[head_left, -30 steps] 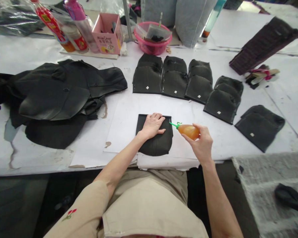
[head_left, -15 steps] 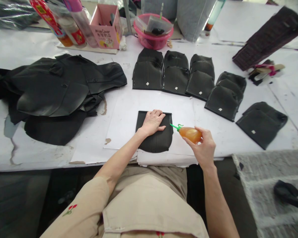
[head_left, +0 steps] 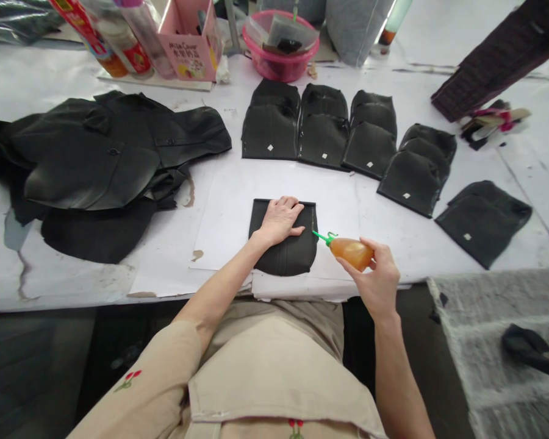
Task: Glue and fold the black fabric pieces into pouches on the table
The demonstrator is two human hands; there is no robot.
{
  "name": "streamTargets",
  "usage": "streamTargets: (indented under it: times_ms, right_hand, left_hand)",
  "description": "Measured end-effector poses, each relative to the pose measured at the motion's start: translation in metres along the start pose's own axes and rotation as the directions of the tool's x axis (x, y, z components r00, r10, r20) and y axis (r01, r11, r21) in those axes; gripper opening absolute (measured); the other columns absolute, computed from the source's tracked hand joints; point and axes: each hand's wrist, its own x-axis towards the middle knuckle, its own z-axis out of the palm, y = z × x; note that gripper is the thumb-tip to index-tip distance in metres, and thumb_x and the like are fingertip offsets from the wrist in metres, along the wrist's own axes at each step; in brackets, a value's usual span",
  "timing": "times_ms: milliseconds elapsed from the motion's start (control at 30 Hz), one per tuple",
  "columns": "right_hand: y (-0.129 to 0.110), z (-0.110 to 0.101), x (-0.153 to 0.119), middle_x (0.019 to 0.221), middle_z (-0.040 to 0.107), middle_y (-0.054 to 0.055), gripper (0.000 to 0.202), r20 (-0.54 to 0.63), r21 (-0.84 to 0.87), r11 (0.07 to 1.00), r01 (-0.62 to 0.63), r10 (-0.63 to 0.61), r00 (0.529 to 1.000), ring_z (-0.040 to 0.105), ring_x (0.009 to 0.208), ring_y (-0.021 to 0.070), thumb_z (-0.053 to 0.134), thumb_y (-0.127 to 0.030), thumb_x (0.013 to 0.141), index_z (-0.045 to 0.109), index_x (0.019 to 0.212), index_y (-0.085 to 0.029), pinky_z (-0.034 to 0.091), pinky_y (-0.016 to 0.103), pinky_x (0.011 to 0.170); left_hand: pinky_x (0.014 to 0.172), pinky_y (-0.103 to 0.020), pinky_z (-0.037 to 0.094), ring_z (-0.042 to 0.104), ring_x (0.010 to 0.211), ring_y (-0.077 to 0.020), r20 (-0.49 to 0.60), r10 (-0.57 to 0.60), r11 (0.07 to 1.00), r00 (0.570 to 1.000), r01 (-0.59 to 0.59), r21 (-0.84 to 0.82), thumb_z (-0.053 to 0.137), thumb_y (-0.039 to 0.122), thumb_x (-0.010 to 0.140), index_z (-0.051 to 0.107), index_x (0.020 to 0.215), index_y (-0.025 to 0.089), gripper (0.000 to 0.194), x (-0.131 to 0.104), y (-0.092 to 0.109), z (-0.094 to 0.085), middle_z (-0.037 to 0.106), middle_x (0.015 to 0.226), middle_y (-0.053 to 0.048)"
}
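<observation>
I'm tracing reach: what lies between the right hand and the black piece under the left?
The head view shows the orange bottle, held by the right hand, its green nozzle at the right edge of the black piece.

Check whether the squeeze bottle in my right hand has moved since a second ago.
Yes, a little: against the black piece under your left hand, the bottle has shifted toward you, its green tip farther down the right edge.

Plain black on the flat piece (head_left: 293,256), amber for the squeeze bottle (head_left: 351,253), super bright green on its nozzle (head_left: 321,237). Hot pink basket (head_left: 279,70), white counter (head_left: 96,280), red-and-green cherry motif (head_left: 128,380) on the beige sleeve (head_left: 158,360), lol.
</observation>
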Motion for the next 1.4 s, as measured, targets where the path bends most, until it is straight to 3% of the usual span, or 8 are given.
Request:
streamTargets:
  times_ms: [600,800,933,1033,1133,1400]
  right_hand:
    - [-0.006,-0.014,-0.037,0.114,0.067,0.008,0.056,-0.016,0.006,0.997,-0.081,0.081,0.997,0.066,0.106,0.0290,0.081,-0.053,0.078,0.062,0.123,-0.024,0.060,0.044,0.083]
    - [-0.006,-0.016,-0.048,0.116,0.067,0.009,0.056,-0.029,-0.008,0.995,-0.100,0.100,0.995,0.067,0.105,0.0282,0.081,-0.054,0.078,0.063,0.122,-0.023,0.060,0.043,0.084]
    - [-0.005,-0.014,-0.052,0.115,0.067,0.009,0.057,-0.036,0.003,0.994,-0.113,0.113,0.993,0.067,0.106,0.0277,0.081,-0.054,0.078,0.063,0.121,-0.022,0.061,0.040,0.081]
    - [-0.005,-0.014,-0.053,0.115,0.067,0.009,0.057,-0.042,0.027,0.992,-0.122,0.123,0.991,0.067,0.107,0.0278,0.082,-0.053,0.077,0.063,0.122,-0.022,0.061,0.039,0.080]
    - [-0.003,-0.014,-0.055,0.116,0.067,0.009,0.057,-0.040,0.046,0.990,-0.131,0.132,0.990,0.067,0.108,0.0283,0.083,-0.051,0.077,0.063,0.122,-0.022,0.061,0.040,0.082]
    - [-0.003,-0.017,-0.068,0.116,0.067,0.009,0.058,-0.040,0.043,0.987,-0.154,0.156,0.987,0.067,0.105,0.0276,0.084,-0.051,0.075,0.064,0.122,-0.023,0.062,0.041,0.083]
  left_hand:
    - [0.099,-0.044,0.040,0.049,0.126,-0.0312,-0.004,0.002,1.000,1.000,-0.002,0.022,0.073,0.044,0.085,0.059,0.131,0.021,0.054,-0.001,-0.001,0.001,0.058,0.136,-0.012]
    - [0.101,-0.046,0.041,0.050,0.126,-0.0320,-0.027,0.002,0.998,1.000,-0.003,-0.063,0.074,0.040,0.085,0.061,0.128,0.018,0.050,0.000,-0.004,0.003,0.059,0.134,-0.013]
    - [0.103,-0.044,0.043,0.053,0.125,-0.0305,-0.100,0.028,0.987,0.995,-0.044,-0.156,0.075,0.031,0.085,0.064,0.125,0.018,0.044,-0.020,0.003,-0.003,0.060,0.130,-0.013]
    - [0.111,-0.047,0.039,0.051,0.131,-0.0299,-0.123,0.186,0.954,0.975,-0.209,-0.217,0.075,0.033,0.087,0.066,0.122,0.021,0.039,-0.049,0.014,-0.008,0.060,0.130,-0.012]
    - [0.116,-0.050,0.035,0.053,0.130,-0.0287,-0.057,0.339,0.904,0.939,-0.342,-0.258,0.072,0.041,0.090,0.070,0.114,0.023,0.030,-0.073,0.021,-0.008,0.064,0.125,-0.010]
    - [0.117,-0.053,0.035,0.054,0.129,-0.0280,0.011,0.329,0.924,0.944,-0.319,-0.209,0.066,0.035,0.095,0.073,0.107,0.023,0.019,-0.081,0.020,-0.003,0.065,0.124,-0.010]
